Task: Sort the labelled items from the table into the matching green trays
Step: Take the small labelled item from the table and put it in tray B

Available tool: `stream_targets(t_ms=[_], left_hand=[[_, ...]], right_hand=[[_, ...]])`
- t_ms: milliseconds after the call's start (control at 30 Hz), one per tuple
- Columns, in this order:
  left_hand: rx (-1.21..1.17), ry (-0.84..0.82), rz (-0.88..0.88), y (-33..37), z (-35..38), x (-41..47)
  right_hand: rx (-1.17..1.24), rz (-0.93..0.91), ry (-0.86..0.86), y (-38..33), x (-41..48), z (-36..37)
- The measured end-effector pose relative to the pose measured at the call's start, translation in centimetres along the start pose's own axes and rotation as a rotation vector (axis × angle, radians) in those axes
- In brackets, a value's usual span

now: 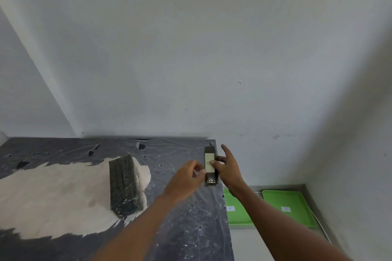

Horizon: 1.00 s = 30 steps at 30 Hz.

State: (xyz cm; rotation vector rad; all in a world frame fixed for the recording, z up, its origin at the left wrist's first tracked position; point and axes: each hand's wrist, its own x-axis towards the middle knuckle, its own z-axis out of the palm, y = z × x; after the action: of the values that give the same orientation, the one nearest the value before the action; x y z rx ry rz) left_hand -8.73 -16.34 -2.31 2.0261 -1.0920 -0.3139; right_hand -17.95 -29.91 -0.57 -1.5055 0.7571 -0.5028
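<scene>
A narrow dark block with a pale label (210,164) lies near the table's far right edge. My left hand (186,178) touches its left side with curled fingers, and my right hand (228,167) holds its right side, thumb on the label and other fingers spread. A larger dark wrapped block (124,185) lies at the middle of the table (180,229). Two green trays sit on the floor to the right, the left tray (235,210) partly behind my right forearm, the right tray (286,207) beside it. Each tray carries a small white label.
The table is covered in torn dark plastic with a large pale bare patch (53,197). White walls stand close behind and to the right. A white cable (322,226) runs along the floor past the right tray.
</scene>
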Motion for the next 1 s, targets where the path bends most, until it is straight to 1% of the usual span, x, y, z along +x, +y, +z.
stream_targets(t_ms=[67,100,200,267,367,433,533,600,633,700,800,900,1000], left_hand=[[0.091,0.076,0.098,-0.2,-1.3,0.7],[0.151,0.072,0.162,-0.4,-1.9,1.3],[0.361,-0.109,0.352,-0.7,-3.5,2.9],[0.392,-0.187,0.426,-0.7,-4.0,3.7],[0.265,-0.254,0.432,-0.3,-4.0,4.3],[0.254,-0.244,0.432,-0.1,-3.2,4.5],[0.225,-0.18,0.361,0.0,-1.1,4.7],[0.203,-0.164,0.312,0.4,0.6,4.8],[0.196,-0.159,0.296,0.8,1.5,5.0],[0.181,-0.151,0.258,1.9,3.5,5.7],[0.173,-0.149,0.212,3.8,7.0,7.1],[0.186,-0.164,0.2,5.8,11.5,8.7],[0.183,-0.156,0.173,8.3,17.0,10.3]], right_hand=[[-0.004,0.006,-0.073,-0.1,-0.1,-0.3],[-0.019,0.004,-0.101,-0.3,-0.1,-0.4],[-0.036,0.016,-0.191,-0.9,-0.3,-0.8],[-0.059,0.017,-0.24,-1.5,-0.4,-1.2],[-0.147,-0.001,-0.255,-1.6,-0.7,-2.3],[-0.296,-0.083,-0.271,-1.2,-0.8,-3.2],[-0.699,-0.31,-0.298,-0.4,-1.0,-5.2],[-0.989,-0.513,-0.256,0.5,-0.7,-6.8],[-1.07,-0.593,-0.216,1.0,-0.6,-7.6],[-1.122,-0.667,-0.14,1.7,-0.3,-9.3],[-1.104,-0.65,-0.089,3.0,0.8,-12.9],[-1.078,-0.637,-0.116,4.1,2.4,-18.1],[-1.098,-0.669,-0.142,5.5,4.6,-24.5]])
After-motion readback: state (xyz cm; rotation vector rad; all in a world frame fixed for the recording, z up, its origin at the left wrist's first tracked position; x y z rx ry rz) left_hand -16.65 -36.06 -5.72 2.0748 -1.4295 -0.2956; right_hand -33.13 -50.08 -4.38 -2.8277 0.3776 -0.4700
